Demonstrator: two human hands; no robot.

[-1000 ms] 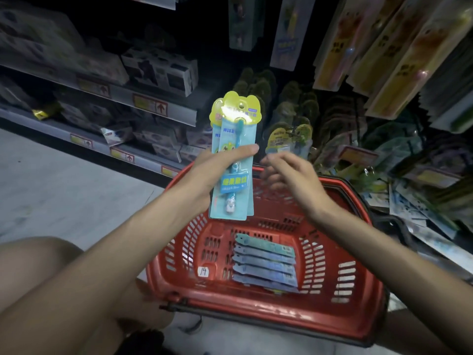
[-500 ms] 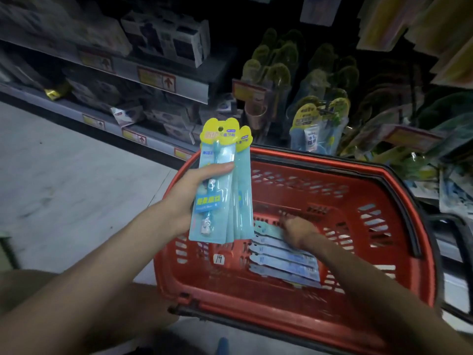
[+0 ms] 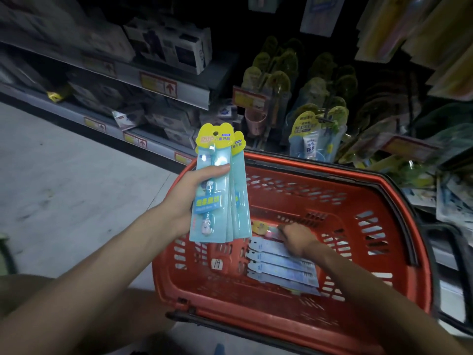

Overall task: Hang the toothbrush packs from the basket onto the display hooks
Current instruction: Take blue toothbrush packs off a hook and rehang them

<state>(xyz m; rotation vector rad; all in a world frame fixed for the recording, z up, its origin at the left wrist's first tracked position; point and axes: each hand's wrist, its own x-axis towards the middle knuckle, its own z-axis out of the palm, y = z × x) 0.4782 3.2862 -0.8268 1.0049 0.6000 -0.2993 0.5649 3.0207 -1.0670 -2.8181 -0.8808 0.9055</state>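
My left hand [image 3: 194,193] grips a fanned bunch of light-blue toothbrush packs [image 3: 217,190] with yellow tops, upright above the left rim of the red basket [image 3: 358,180]. My right hand [image 3: 297,238] is down inside the basket, fingers closing on the top pack [image 3: 263,228] of a pile of packs [image 3: 281,267] lying face down on the basket floor. The top pack's yellow end shows just left of my fingers. Whether it is lifted off the pile is unclear. Display hooks with hanging yellow-topped packs [image 3: 317,134] are behind the basket.
Shelves with boxed goods [image 3: 166,44] and price tags run along the left. More hanging packs [image 3: 435,34] fill the upper right. Grey floor [image 3: 64,175] lies to the left. Loose packs [image 3: 453,201] lie on a low shelf at the right.
My right hand dropped from beside the held bunch into the basket and now pinches the top pack of the pile. My left hand kept the bunch upright. The view tilted down.
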